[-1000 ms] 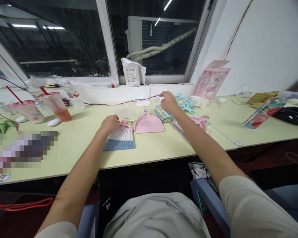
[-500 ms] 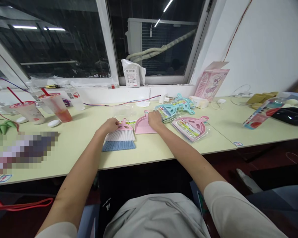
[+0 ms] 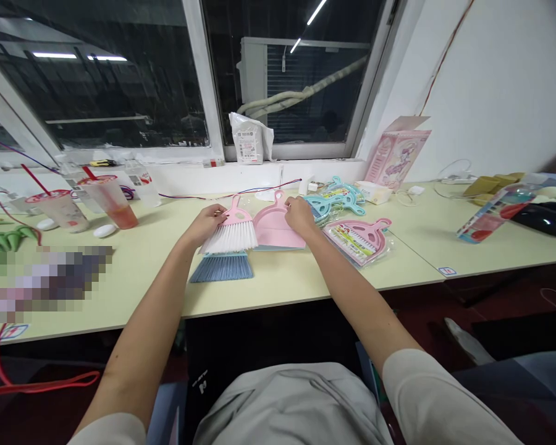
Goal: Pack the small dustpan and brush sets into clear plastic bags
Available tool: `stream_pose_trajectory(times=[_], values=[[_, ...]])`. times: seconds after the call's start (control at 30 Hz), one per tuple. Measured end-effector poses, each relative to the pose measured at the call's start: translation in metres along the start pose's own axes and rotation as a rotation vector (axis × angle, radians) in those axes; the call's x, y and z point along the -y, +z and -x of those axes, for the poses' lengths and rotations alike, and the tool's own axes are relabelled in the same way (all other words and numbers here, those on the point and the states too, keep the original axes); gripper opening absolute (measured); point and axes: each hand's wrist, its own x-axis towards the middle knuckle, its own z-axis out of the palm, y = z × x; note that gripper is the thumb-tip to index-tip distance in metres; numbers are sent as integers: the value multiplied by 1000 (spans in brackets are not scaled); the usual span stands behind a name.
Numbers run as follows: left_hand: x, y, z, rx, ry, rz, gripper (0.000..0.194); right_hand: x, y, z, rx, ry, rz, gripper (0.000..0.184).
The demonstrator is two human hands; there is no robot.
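My left hand (image 3: 206, 224) is closed on the left side of a small pink hand brush (image 3: 234, 236) with white bristles. That brush is over a second brush with blue bristles (image 3: 222, 267), whose upper part it covers. A pink dustpan (image 3: 274, 230) is gripped at its right edge by my right hand (image 3: 299, 216); the fingertips are partly hidden behind the hand. A thin blue edge shows beneath the dustpan's front. Right of this hand lie a bagged pink brush-and-dustpan set (image 3: 358, 240) and several bagged turquoise sets (image 3: 336, 199).
Two drink cups (image 3: 109, 201) with red straws and white oval objects (image 3: 104, 230) are at the left. A pink box (image 3: 397, 151) leans by the wall. A clear bottle (image 3: 493, 213) is tilted at the right. A wrapped packet (image 3: 249, 139) rests on the sill.
My left hand has raised the white-bristled brush, so more of the blue bristles shows separately. My right hand has lifted the pink dustpan slightly, and a blue edge now appears beneath it.
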Motion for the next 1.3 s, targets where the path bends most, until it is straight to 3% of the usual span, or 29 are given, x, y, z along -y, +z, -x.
stream_pose_trajectory(times=[0.2, 0.37, 0.57, 0.8, 0.93, 1.07, 1.17, 1.3], values=[[-16, 33, 7, -142, 205, -18, 15, 5, 2, 8, 83, -47, -431, 27], [-21, 42, 13, -208, 186, -55, 12, 18, 17, 14, 245, -80, -695, 21], [-16, 53, 15, -75, 48, 81, 16, 31, 17, 20, 274, -162, -896, 20], [-22, 65, 20, -84, -88, 224, 20, 38, 14, 30, 290, -76, -970, 21], [-25, 64, 24, 72, -186, 298, 35, 36, 14, 34, 443, -150, -1035, 31], [-25, 60, 26, 214, -87, 231, 18, 34, 13, 36, 485, -153, -1061, 33], [-24, 60, 27, 199, 33, 161, 27, 36, 10, 37, 492, -72, -1096, 31], [-27, 63, 27, 155, 85, 73, 22, 40, 7, 40, 501, 16, -1111, 30]])
